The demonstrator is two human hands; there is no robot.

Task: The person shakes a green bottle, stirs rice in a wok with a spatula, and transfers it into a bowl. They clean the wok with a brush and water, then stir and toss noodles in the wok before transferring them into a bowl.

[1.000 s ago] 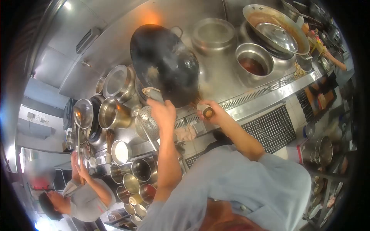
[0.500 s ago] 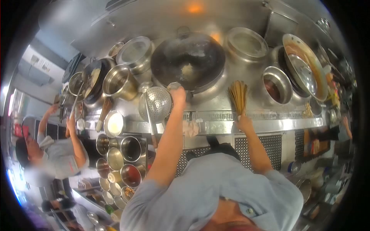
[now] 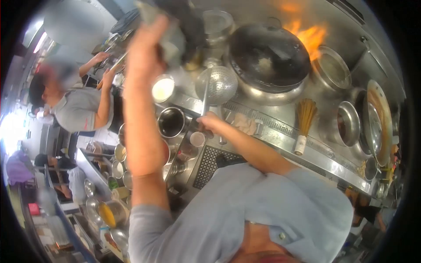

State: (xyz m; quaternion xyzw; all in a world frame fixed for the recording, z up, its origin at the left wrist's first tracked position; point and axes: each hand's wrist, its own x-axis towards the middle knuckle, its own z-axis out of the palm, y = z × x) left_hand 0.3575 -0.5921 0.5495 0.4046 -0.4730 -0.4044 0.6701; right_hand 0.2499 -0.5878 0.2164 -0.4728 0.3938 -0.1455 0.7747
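Note:
At upper left, my left hand (image 3: 151, 37) is raised and smeared by motion, closed on a greyish cloth (image 3: 172, 41). Right beside the cloth is a dark, blurred wok-like shape (image 3: 186, 24). My right hand (image 3: 212, 122) is closed around the handle of a perforated skimmer (image 3: 222, 85), whose round bowl is on the stove top left of the large wok. That black wok (image 3: 269, 57) sits on its burner with a small pale clump inside. A bamboo wok brush (image 3: 305, 122) lies on the stove's front ledge, apart from both hands.
Flames (image 3: 309, 39) rise behind the wok's right side. Metal pots (image 3: 348, 122) and a wide pan (image 3: 380, 114) stand at right. A bowl of white contents (image 3: 163, 89) and a dark-filled pot (image 3: 171, 122) are near my left forearm. A co-worker (image 3: 81, 105) works at left.
My left hand has swung up and left, now with a cloth. My right hand has let go of the bamboo brush and moved left to the skimmer. Flames have flared up, and the view has turned.

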